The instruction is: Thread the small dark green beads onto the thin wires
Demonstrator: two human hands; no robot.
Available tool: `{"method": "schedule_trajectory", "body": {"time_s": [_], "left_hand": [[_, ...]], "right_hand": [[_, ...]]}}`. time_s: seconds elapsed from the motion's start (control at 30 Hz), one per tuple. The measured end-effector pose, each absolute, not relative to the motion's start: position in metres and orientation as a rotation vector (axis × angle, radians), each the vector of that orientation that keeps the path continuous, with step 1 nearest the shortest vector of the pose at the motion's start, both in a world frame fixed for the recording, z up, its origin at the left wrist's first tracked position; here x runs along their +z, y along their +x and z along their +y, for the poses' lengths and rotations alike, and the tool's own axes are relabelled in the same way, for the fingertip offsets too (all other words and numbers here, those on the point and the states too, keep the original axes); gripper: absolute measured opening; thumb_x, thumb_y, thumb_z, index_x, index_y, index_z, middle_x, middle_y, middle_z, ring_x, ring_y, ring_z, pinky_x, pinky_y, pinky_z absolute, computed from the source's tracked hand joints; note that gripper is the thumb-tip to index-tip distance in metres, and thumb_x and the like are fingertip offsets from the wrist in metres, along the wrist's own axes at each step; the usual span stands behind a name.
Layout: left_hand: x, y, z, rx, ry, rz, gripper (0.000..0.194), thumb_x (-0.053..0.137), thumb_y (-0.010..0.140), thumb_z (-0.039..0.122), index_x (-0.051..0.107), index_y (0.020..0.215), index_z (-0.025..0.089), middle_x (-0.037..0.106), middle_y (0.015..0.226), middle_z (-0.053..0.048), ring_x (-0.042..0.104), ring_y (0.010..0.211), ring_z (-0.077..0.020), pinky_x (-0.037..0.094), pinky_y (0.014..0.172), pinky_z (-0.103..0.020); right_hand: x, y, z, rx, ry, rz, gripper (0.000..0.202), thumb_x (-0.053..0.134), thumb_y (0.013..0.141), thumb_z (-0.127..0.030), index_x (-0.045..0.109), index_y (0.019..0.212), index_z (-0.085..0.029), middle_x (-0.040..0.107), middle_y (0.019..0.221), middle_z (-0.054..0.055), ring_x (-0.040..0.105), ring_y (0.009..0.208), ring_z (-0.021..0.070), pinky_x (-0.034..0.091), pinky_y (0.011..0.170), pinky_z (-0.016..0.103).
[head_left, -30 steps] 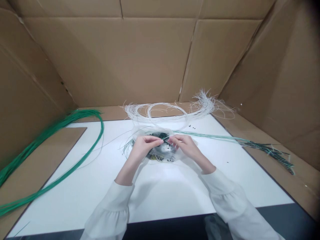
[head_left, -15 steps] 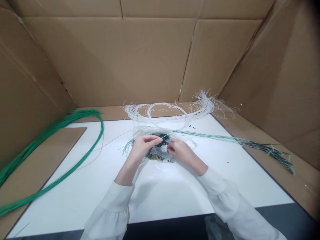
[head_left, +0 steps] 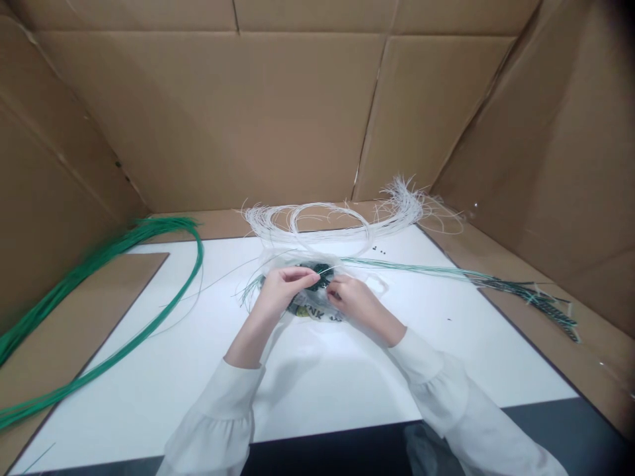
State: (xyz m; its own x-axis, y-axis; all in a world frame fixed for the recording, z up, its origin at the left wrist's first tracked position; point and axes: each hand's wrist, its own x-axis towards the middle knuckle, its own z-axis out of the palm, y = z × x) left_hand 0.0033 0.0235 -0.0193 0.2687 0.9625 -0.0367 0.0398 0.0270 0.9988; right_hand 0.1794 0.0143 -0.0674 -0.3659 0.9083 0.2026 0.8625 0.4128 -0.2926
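Observation:
My left hand [head_left: 278,289] is closed in a pinch, thumb against fingertips, on the ends of thin wire-like strands [head_left: 327,269], pale and green. My right hand [head_left: 354,299] is closed just to the right, its fingertips curled together; what they hold, if anything, is too small to make out. Below both hands lies a clear plastic bag [head_left: 317,313] with dark printed letters. Small dark green pieces [head_left: 325,279] show inside its opening, partly covered by my fingers. Loose green strand ends [head_left: 249,289] stick out left of my left hand.
A bundle of green strands [head_left: 184,291] curves along the left. Coiled white strands [head_left: 327,233] lie at the back. Green strands bearing dark pieces [head_left: 550,309] stretch right, over the white board's [head_left: 446,370] edge. Cardboard walls [head_left: 213,112] enclose the back and sides.
My right hand has shifted slightly left, nearer the left fingertips. The left hand keeps its pinch, and the whole view has moved a little.

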Motion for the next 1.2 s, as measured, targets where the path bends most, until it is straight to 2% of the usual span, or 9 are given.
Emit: {"method": "schedule_trajectory", "body": {"time_s": [0.1,0.2,0.3,0.43,0.77,1.2], "left_hand": [[-0.019,0.003,0.024,0.972,1.314,1.048,0.023,0.073,0.057,0.035,0.071,0.067,0.014,0.066,0.067,-0.002,0.053,0.064,-0.0127,0.040,0.061,-0.023],[-0.018,0.003,0.023,0.981,1.302,1.053,0.024,0.073,0.057,0.035,0.070,0.067,0.014,0.064,0.065,-0.002,0.052,0.061,-0.0114,0.039,0.060,-0.022],[-0.016,0.003,0.022,1.008,1.308,1.047,0.025,0.073,0.058,0.036,0.069,0.067,0.013,0.064,0.064,-0.002,0.050,0.059,-0.0107,0.038,0.058,-0.022],[-0.014,0.005,0.021,1.061,1.290,1.038,0.023,0.073,0.057,0.034,0.068,0.066,0.014,0.063,0.064,-0.001,0.049,0.058,-0.0097,0.038,0.057,-0.021],[-0.010,0.006,0.018,1.068,1.295,0.989,0.020,0.073,0.058,0.032,0.067,0.063,0.013,0.061,0.059,0.000,0.048,0.057,-0.0088,0.038,0.057,-0.021],[-0.012,0.006,0.018,1.033,1.344,0.950,0.017,0.073,0.059,0.030,0.068,0.063,0.014,0.063,0.062,0.000,0.050,0.058,-0.0095,0.038,0.056,-0.020]], "right_hand": [[-0.059,0.182,0.013,0.295,-1.523,-2.124,0.010,0.054,0.072,-0.013,0.063,0.071,-0.015,0.063,0.070,0.005,0.058,0.067,0.0169,0.043,0.063,0.027],[-0.046,0.187,0.011,0.577,-1.386,-1.754,0.005,0.059,0.070,-0.019,0.062,0.071,-0.016,0.065,0.068,0.003,0.059,0.062,0.0150,0.046,0.064,0.028],[-0.034,0.191,0.007,0.891,-1.177,-1.421,0.014,0.068,0.064,-0.027,0.063,0.071,-0.016,0.067,0.071,0.004,0.061,0.064,0.0153,0.049,0.064,0.029],[-0.025,0.190,0.003,1.117,-1.032,-1.209,0.021,0.076,0.055,-0.027,0.064,0.068,-0.016,0.068,0.068,0.003,0.061,0.059,0.0133,0.050,0.060,0.028],[-0.023,0.189,0.003,1.274,-0.879,-0.999,0.015,0.077,0.053,-0.022,0.071,0.067,-0.019,0.069,0.065,0.000,0.057,0.052,0.0088,0.047,0.055,0.024],[-0.017,0.190,0.000,1.358,-0.855,-0.894,0.016,0.077,0.050,-0.020,0.073,0.066,-0.019,0.068,0.064,0.001,0.055,0.054,0.0082,0.045,0.052,0.022]]}}
